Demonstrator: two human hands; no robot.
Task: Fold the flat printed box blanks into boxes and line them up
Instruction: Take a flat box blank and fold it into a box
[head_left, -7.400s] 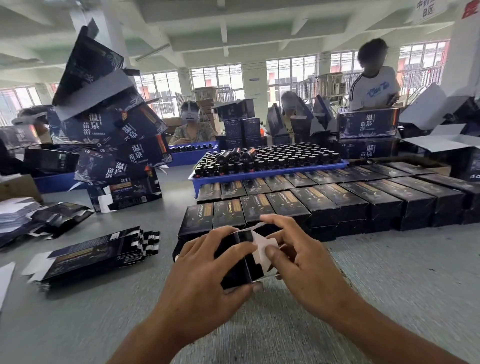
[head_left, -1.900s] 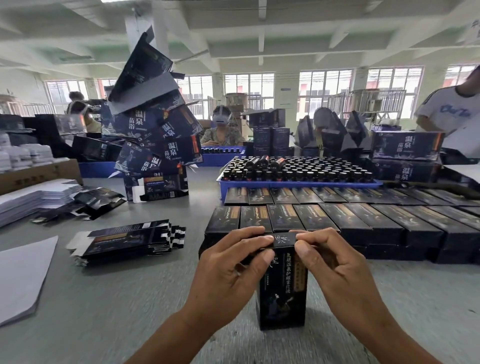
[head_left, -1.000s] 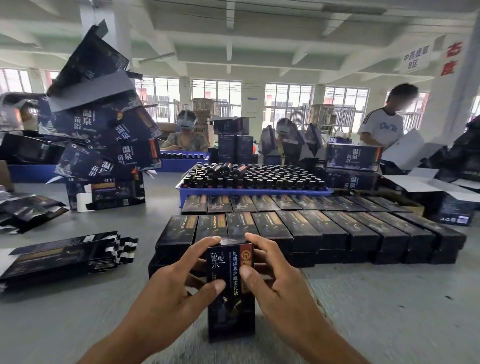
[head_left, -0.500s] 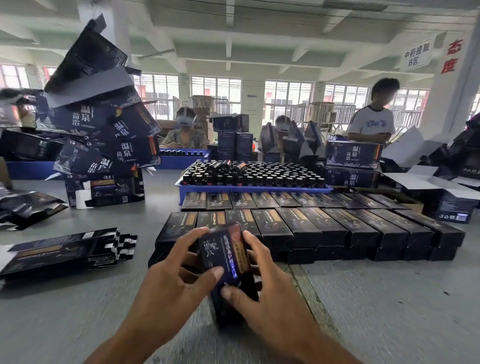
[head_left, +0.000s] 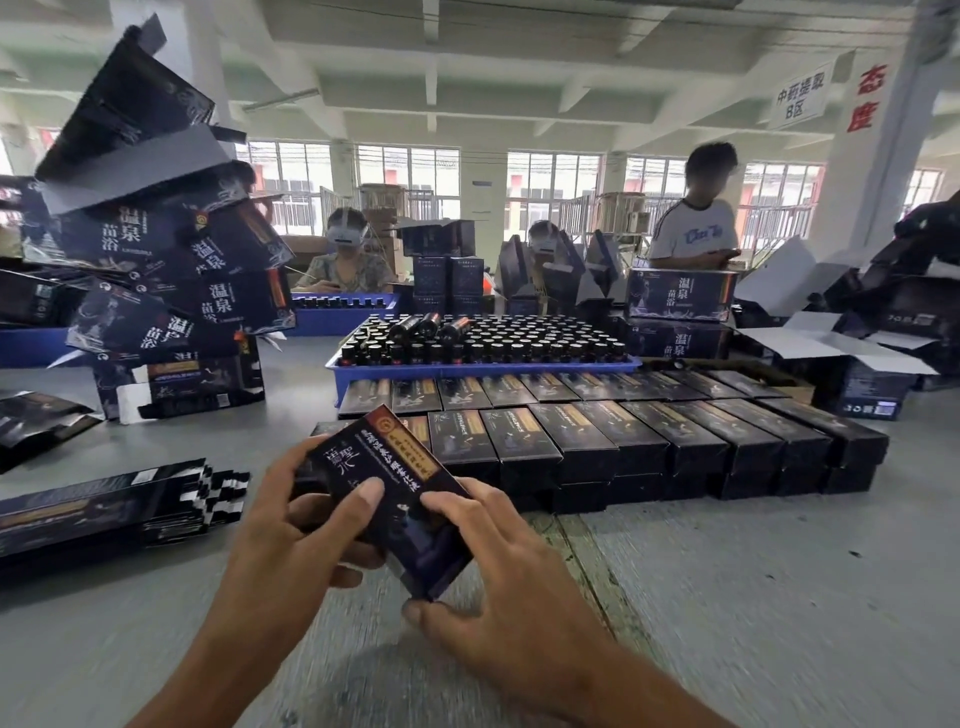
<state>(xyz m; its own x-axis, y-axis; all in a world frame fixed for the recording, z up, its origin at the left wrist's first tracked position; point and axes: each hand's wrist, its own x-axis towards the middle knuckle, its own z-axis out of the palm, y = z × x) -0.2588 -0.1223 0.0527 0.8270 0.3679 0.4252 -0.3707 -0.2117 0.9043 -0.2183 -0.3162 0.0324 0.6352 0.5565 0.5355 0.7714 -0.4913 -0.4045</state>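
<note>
- We hold the folded box (head_left: 392, 496) above the counter (head_left: 753, 597) in both grips: left hand (head_left: 291, 525) curled round its upper left part, right hand (head_left: 498, 577) pinching its near lower end.
- Its long axis tilts from upper left to lower right; the rows of finished boxes (head_left: 597, 441) lie just beyond it, their open left end nearer our left hand.
- Gold Chinese characters run along the box's face, too blurred to read; bigger cartons (head_left: 680, 296) read 温泉.

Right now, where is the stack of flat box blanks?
In the head view the stack of flat box blanks lies on the grey table at the left edge, left of the left hand and the held box.
</note>
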